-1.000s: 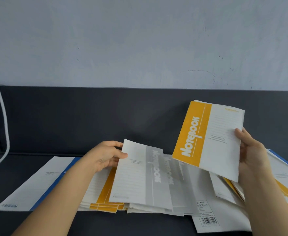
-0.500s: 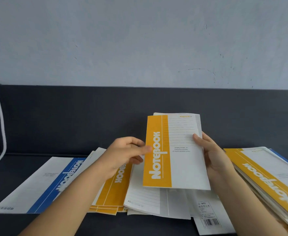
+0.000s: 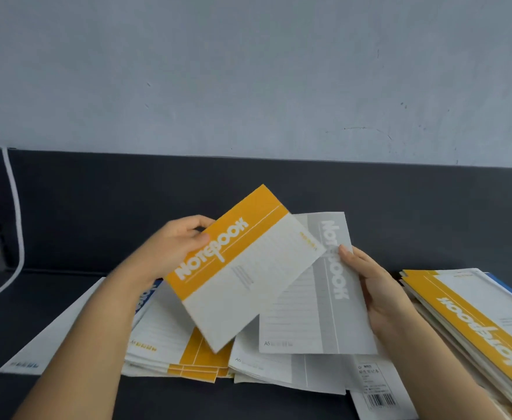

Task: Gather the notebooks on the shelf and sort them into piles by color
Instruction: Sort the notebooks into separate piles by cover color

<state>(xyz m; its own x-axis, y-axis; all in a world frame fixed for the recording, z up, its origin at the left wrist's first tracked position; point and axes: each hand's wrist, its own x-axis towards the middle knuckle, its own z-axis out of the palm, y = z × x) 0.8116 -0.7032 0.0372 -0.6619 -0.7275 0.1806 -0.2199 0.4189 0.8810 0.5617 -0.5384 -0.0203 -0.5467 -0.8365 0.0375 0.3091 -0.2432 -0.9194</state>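
- Yellow notebook (image 3: 242, 268): it has changed hands. Half a second ago my right hand held it upright with a second cover tucked behind it. Now the two are fanned apart in the air above the shelf (image 3: 173, 401).
- My left hand (image 3: 176, 250) grips the yellow notebook at its coloured edge, thumb on the front of the band and fingers curled behind. It hangs tilted, band uppermost, over the yellow pile (image 3: 188, 356).
- My right hand (image 3: 379, 295) keeps the grey notebook (image 3: 318, 313), pinched at its right edge with the thumb on the cover. My other fingers are hidden behind it. It stands nearly upright above the grey pile (image 3: 279, 371).
- As I read it, each book now sits in the hand nearest its own pile, so one short drop apiece should finish this pair. Neither is laid down yet.
- The yellow notebook is thin and soft-covered: white, with a broad yellow band carrying NOTEBOOK in white letters and faint ruled lines beside it. It is slightly blurred with motion. Held by one edge, I expect it to sag, so I should set it down flat.
- Sorting is only part done. A blue-banded notebook (image 3: 51, 338) lies flat at far left, partly under my forearm. The mixed stack (image 3: 476, 313) at right has yellow on top, with a blue edge showing beneath.
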